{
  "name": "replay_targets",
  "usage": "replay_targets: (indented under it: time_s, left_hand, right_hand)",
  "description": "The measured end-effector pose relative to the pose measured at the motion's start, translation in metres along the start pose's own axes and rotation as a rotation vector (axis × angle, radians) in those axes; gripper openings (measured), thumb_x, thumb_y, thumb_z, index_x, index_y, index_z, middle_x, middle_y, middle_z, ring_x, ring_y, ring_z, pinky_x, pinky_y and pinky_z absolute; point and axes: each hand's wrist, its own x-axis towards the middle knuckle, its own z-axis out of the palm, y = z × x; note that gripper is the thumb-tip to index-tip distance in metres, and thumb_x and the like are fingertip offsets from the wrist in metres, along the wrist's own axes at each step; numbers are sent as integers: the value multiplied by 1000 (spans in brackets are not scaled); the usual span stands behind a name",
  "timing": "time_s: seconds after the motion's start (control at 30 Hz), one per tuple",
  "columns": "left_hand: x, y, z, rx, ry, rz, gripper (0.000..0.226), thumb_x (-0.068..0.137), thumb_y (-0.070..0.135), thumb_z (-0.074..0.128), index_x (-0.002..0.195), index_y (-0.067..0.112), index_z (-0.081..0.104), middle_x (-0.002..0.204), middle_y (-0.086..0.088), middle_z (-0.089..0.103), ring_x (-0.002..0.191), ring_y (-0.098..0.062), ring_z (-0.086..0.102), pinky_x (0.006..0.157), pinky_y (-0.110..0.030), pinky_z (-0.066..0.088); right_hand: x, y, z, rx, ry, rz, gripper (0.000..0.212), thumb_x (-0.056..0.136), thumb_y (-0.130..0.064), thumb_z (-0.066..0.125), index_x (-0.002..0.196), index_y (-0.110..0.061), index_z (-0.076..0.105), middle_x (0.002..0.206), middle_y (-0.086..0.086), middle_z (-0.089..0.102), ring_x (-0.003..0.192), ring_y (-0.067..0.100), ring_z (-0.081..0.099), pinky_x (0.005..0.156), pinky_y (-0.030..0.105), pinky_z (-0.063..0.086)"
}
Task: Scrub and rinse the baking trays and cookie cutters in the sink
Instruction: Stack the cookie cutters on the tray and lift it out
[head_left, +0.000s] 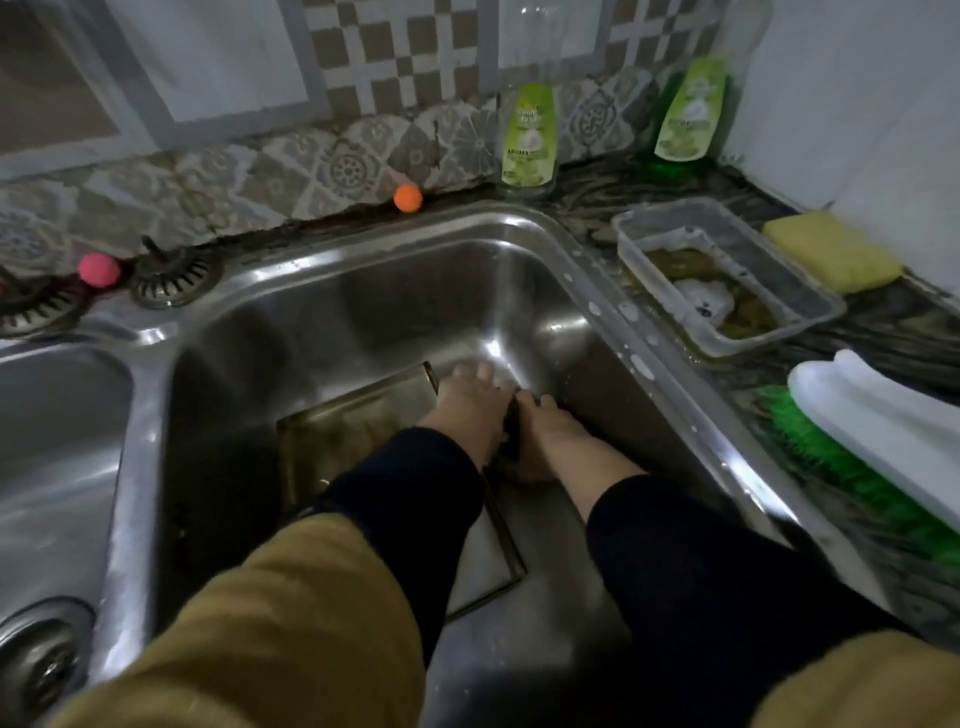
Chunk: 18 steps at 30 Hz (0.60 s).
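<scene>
2 hands (511, 421) meet low in the sink (322, 312), both closed around a small dark object over the baking tray (353, 431). Scrub corners firmly.

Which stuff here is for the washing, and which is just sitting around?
For the washing: rectangular metal baking tray in the steel sink, left hand, right hand, green-bristled white brush, yellow sponge, green soap bottles.

Lying about: orange ball, pink ball, clear plastic tub.
</scene>
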Motion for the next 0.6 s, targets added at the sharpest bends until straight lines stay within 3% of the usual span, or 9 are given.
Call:
replay_targets:
  time_s: [0.13,0.27,0.37,0.47,0.6]
  left_hand:
    - [1,0,2,-197,-34,41,77,83,19,67,146,23,22,145,-8,15,126,-28,44,96,-40,48]
    - [0,-1,2,-291,-36,54,78,78,18,74,143,23,31,138,-7,39,122,-27,49,97,-37,47]
    - [-2,2,8,-348,-20,53,73,73,23,78,136,24,43,126,-3,56,112,-22,58,89,-30,49]
    - [-9,3,10,-434,52,48,57,75,24,76,126,23,50,119,-3,60,106,-22,60,77,-25,43]
    - [-24,0,1,-523,122,50,64,75,27,75,132,24,47,120,-5,59,108,-24,59,79,-27,44]
  right_hand:
    - [-2,5,0,-34,39,-24,75,86,-18,61,147,-22,19,148,12,25,129,34,37,104,43,39]
    - [-9,7,2,24,91,-45,62,86,-18,60,141,-20,30,143,12,33,124,34,43,101,42,42]
    - [-18,9,4,53,144,-51,53,88,-15,60,136,-18,38,135,14,43,118,34,48,95,40,44]
    - [-31,11,1,76,141,-16,47,88,-10,55,132,-20,41,131,11,41,114,33,49,96,43,46]
    - [-49,9,-14,54,173,-30,52,85,-9,61,132,-22,43,132,10,39,114,31,50,96,41,47]
